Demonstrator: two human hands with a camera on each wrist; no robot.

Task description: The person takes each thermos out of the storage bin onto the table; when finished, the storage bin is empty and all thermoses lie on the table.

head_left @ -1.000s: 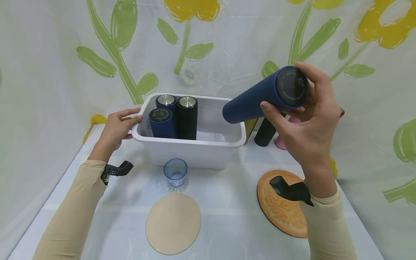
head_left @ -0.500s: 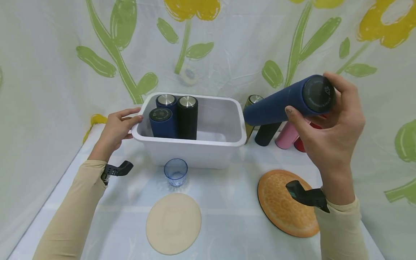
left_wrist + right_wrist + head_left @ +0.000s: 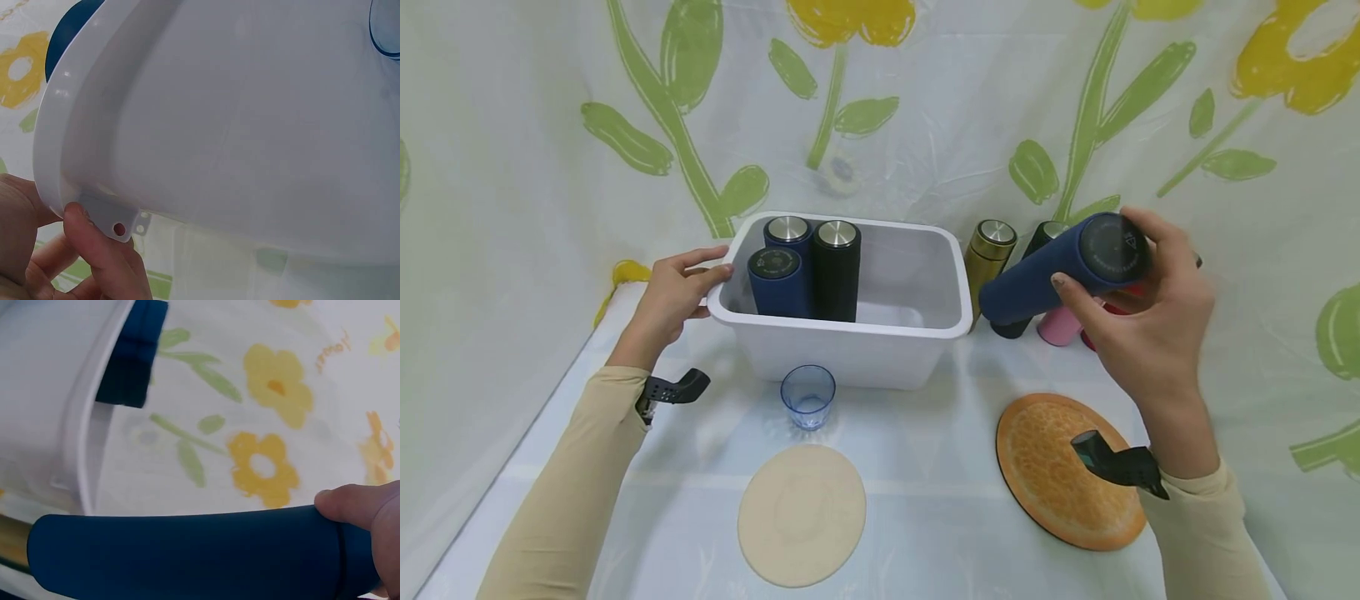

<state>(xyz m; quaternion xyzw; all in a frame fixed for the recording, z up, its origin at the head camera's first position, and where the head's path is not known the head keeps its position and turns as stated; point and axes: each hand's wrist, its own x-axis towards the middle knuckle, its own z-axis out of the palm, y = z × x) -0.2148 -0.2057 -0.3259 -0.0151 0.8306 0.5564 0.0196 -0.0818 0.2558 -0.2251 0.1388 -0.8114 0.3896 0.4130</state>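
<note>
My right hand (image 3: 1138,312) grips a navy blue flask (image 3: 1060,271) near its lid end and holds it tilted in the air, right of the white bin (image 3: 850,333). In the right wrist view the navy flask (image 3: 187,556) crosses the bottom with my thumb (image 3: 356,503) on it. My left hand (image 3: 673,292) holds the bin's left rim; in the left wrist view its fingers (image 3: 109,262) pinch the white bin's rim (image 3: 69,187). Inside the bin stand two navy flasks (image 3: 778,279) and a black one (image 3: 837,271).
Behind the held flask stand a gold flask (image 3: 988,254), a black one (image 3: 1037,242) and a pink one (image 3: 1058,327). A clear blue cup (image 3: 807,396) sits before the bin. A beige round mat (image 3: 801,512) and an orange mat (image 3: 1060,471) lie near me.
My right hand has carried the navy flask rightward and down, away from over the bin, uncovering the gold flask behind it. The left hand has stayed on the bin's rim.
</note>
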